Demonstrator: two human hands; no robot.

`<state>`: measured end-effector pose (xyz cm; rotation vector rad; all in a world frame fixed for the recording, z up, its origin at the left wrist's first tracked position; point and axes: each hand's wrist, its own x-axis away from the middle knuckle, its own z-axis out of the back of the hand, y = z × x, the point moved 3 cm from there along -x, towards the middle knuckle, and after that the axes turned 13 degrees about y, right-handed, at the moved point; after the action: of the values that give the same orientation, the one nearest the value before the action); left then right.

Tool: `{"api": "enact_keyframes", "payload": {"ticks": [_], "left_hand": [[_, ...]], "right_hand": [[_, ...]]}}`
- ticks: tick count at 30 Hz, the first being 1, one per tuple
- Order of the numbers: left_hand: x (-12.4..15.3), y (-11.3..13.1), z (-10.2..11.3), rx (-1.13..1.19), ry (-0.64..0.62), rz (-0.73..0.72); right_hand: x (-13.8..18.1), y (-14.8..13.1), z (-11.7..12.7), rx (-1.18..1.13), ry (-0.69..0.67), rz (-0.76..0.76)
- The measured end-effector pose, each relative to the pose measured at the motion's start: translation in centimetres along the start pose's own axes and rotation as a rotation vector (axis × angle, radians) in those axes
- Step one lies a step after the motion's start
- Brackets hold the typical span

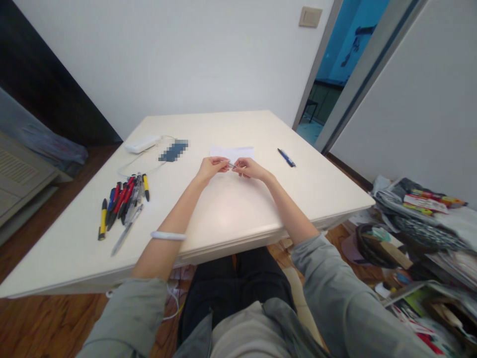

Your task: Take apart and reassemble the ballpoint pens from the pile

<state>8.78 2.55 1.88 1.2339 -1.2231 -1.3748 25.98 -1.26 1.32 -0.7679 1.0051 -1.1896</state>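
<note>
The left hand (211,167) and right hand (250,168) meet over the counter (231,214). Each grip is closed on one end of a slim pen (231,164) (mostly hidden by the fingers). A paper sheet (233,151) lies just behind the hands. A pile of pens (124,199) lies well to the left.

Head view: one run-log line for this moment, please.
left hand: pinching thin pen | right hand: pinching its other end | behind: white paper | right: blue pen | left: pen pile | surface: table
</note>
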Motion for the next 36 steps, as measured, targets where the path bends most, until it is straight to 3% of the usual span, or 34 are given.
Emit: {"api": "enact_keyframes", "payload": {"ticks": [5, 9, 16, 22, 26, 30, 36], "left_hand": [[-0.8, -0.7, -0.9, 0.001, 0.055, 0.038], [-1.5, -0.7, -2.0, -0.041, 0.13, 0.021], [-2.6, -1.1, -3.8, -0.235, 0.141, -0.15], [-3.2, -1.9, -4.5, -0.37, 0.07, -0.335], [-3.5, -2.5, -4.3, -0.488, 0.068, -0.289], [-4.0, -2.5, -3.4, -0.593, 0.123, -0.278], [-4.0, -2.1, -1.7, -0.706, 0.155, -0.249]], "right_hand": [[0.2, 0.1, 0.4, -0.039, 0.071, 0.034], [0.0, 0.5, 0.9, -0.026, 0.115, -0.043], [-0.4, 1.7, 2.3, -0.008, 0.261, -0.153], [-0.4, 1.6, 2.3, 0.067, 0.313, -0.201], [-0.7, 1.2, 2.2, 0.186, 0.289, -0.135], [-1.4, 1.3, 1.7, 0.337, 0.173, -0.005], [-2.4, 1.7, 0.5, 0.292, 0.167, 0.037]]}}
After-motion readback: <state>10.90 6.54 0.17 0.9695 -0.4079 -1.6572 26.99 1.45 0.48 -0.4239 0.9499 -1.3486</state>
